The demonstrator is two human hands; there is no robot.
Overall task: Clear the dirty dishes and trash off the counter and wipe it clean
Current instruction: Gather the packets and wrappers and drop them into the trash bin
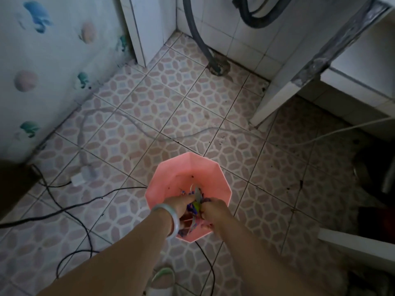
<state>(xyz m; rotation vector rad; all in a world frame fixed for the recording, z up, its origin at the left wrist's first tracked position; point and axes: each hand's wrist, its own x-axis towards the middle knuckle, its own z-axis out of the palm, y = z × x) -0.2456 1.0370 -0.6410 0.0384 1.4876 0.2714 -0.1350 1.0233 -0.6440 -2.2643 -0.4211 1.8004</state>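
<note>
Two hands meet over a pink bin (186, 161), which stands on the tiled floor (171, 92) at 6 o'clock of the view. Left hand (179, 205) and right hand (213, 208) are side by side at the bin's near rim, at its own 6 o'clock, knuckles almost touching. Fingers of both curl in and clamp one bunch of trash (195, 203) between them: crumpled purple, green and grey scraps, held inside the bin's mouth. How many pieces, cannot tell. Pale bangle (174, 220) on the left wrist. Bin is many-sided, with dark specks on its inner wall.

Surroundings:
- 12 o'clock: floor drain (218, 67), and a grey hose (196, 33) coming down the white wall tiles to it.
- 2 o'clock: white counter leg (284, 90) with dark space beneath the slab.
- 8 o'clock: black cables (64, 210) looping over the floor, one running under the bin's near side.
- 9 to 3 o'clock: thin white hose (128, 119) lying across the tiles beyond the bin.
- 10 o'clock: wall covering (53, 50) printed with blue and pink shapes.
- 6 o'clock, bottom edge: a light sandal (163, 274) between the forearms.

Light is dim; floor grout shows dark spots.
</note>
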